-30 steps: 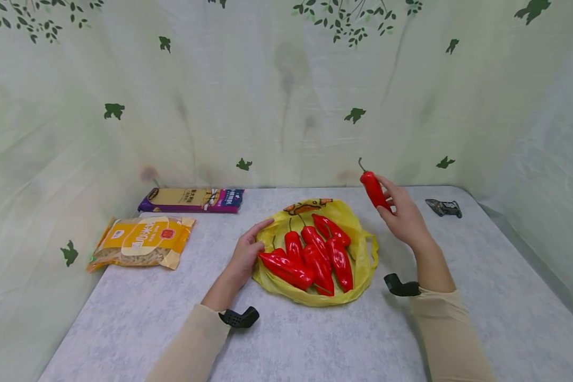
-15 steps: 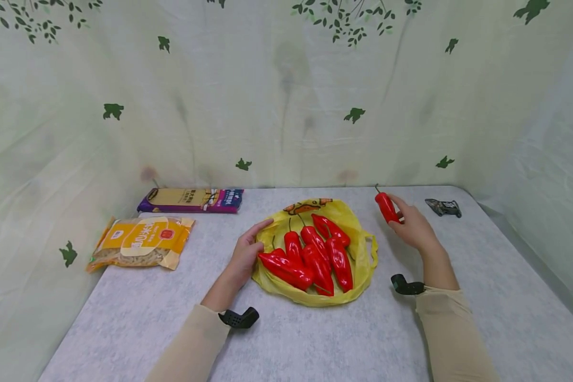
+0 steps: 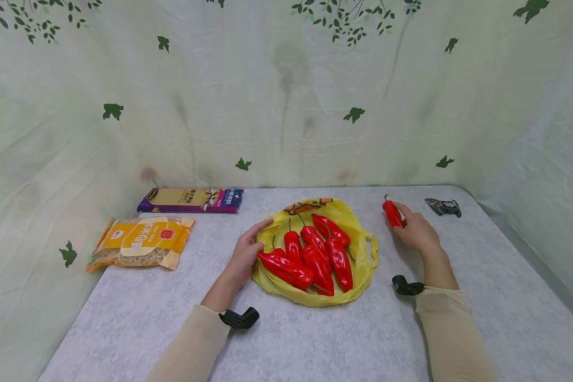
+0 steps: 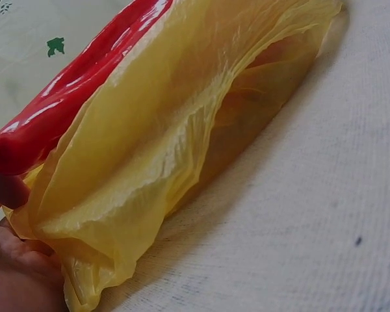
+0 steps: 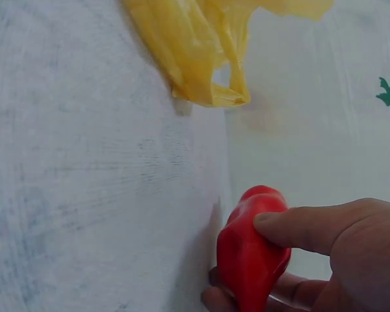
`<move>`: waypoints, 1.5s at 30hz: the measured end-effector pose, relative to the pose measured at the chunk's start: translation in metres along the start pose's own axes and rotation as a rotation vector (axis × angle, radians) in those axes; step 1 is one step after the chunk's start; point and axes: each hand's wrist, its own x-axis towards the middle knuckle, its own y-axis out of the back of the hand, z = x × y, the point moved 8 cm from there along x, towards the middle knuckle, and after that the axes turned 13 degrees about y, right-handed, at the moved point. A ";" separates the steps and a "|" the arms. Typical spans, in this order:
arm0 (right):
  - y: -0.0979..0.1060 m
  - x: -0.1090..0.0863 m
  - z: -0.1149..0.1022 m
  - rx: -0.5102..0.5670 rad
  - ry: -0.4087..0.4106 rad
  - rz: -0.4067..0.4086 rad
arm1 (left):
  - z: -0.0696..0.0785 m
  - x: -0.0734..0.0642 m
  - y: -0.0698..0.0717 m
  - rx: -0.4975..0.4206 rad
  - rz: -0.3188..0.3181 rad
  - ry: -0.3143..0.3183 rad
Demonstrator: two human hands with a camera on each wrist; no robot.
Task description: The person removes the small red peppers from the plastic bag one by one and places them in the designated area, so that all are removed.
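Observation:
My right hand [image 3: 417, 231] pinches a glossy red pepper [image 3: 392, 214] low over the table, right of the bag, its stem pointing up and away. In the right wrist view the thumb [image 5: 299, 227] presses one side of it and fingers curl round the other. A yellow plastic bag [image 3: 277, 291] lies with its mouth spread, several red peppers [image 3: 321, 260] heaped inside. My left hand [image 3: 243, 257] grips the bag's left rim. From the left wrist, the bag's film [image 4: 143, 156] bunches at that hand, close under one red pepper [image 4: 65, 97].
An orange and yellow food packet [image 3: 143, 241] lies at the left table edge, with a long purple and tan packet [image 3: 191, 200] behind it. At the back right is a small black wrapper [image 3: 443, 207]. A leaf-print curtain [image 3: 286, 95] hangs behind the table [image 3: 286, 345].
My right hand has carried the red pepper down and to the right, from raised beside the bag to low over the table. The left hand and bag stay in place.

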 end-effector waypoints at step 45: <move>0.041 -0.021 -0.092 0.544 0.296 0.238 | -0.001 -0.006 0.001 0.013 0.009 0.018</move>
